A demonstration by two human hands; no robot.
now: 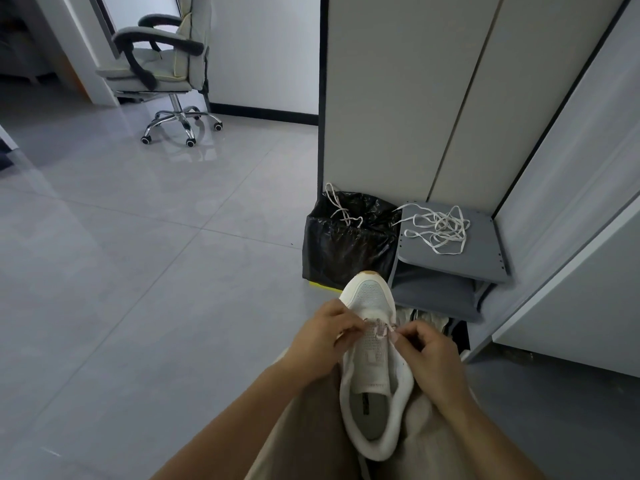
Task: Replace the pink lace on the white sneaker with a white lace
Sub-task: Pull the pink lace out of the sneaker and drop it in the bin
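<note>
An office chair (162, 64) stands in the upper left of the frame. Low in the centre, the left hand (322, 337) grips the left edge of the white sneaker (372, 358), which lies in the person's lap. The right hand (429, 355) pinches the pink lace (381, 329) at the front eyelets. Right of centre, the white lace (440, 226) lies tangled on a grey shelf (485, 251).

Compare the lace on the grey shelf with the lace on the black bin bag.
The shelf lace is plain white; the bin lace looks faintly pink. The shelf lace lies in a loose tangle on the grey shelf; the bin lace drapes in a few strands over the black bin bag, with one end poking up at the rim. Both are loose shoelaces, out of any shoe.
</note>
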